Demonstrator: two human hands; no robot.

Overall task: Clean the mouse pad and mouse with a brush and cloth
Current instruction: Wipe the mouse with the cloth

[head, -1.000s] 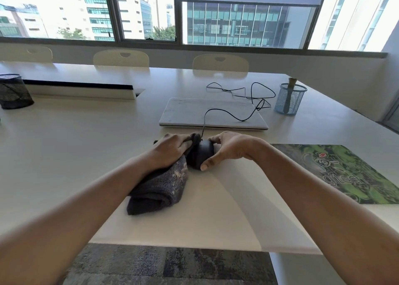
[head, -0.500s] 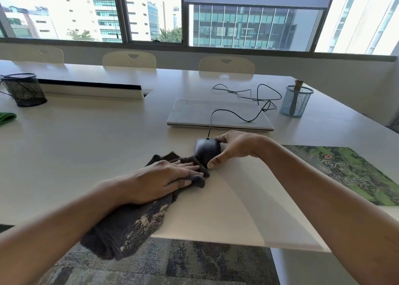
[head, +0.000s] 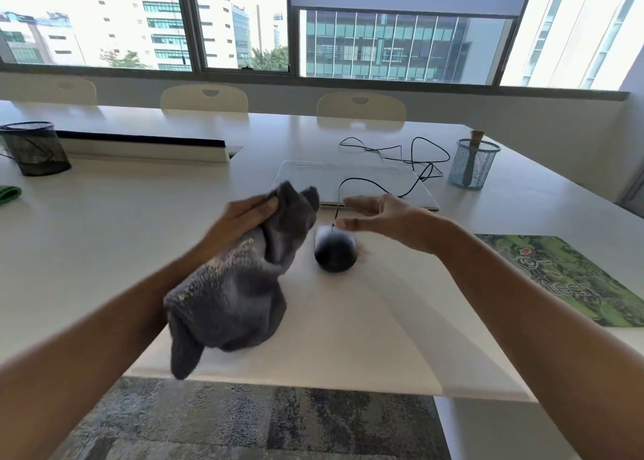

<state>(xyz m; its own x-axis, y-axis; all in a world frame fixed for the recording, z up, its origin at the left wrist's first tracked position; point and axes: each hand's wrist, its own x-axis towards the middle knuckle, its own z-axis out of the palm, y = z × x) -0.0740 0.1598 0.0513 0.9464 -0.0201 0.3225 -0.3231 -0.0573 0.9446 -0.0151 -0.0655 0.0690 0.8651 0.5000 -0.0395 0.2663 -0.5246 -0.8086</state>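
A black wired mouse (head: 334, 252) rests on the white table (head: 139, 236), its cable running back over a closed white laptop (head: 352, 181). My left hand (head: 240, 221) grips a dark grey cloth (head: 237, 292) and holds it lifted above the table, just left of the mouse. My right hand (head: 380, 215) hovers open just above and behind the mouse, fingers spread, not holding it. The green patterned mouse pad (head: 571, 278) lies at the right edge. A brush handle (head: 470, 161) stands in the blue mesh cup (head: 474, 167) at the back right.
A black mesh cup (head: 35, 147) stands at the far left, with a green item (head: 8, 195) near it. A raised white cable tray lid (head: 146, 147) runs along the table's middle. Chair backs (head: 204, 99) line the far side. The table's near edge drops to carpet (head: 244, 424).
My left hand lifted the cloth off the table and raised it beside the mouse. My right hand let go of the mouse and opened above it.
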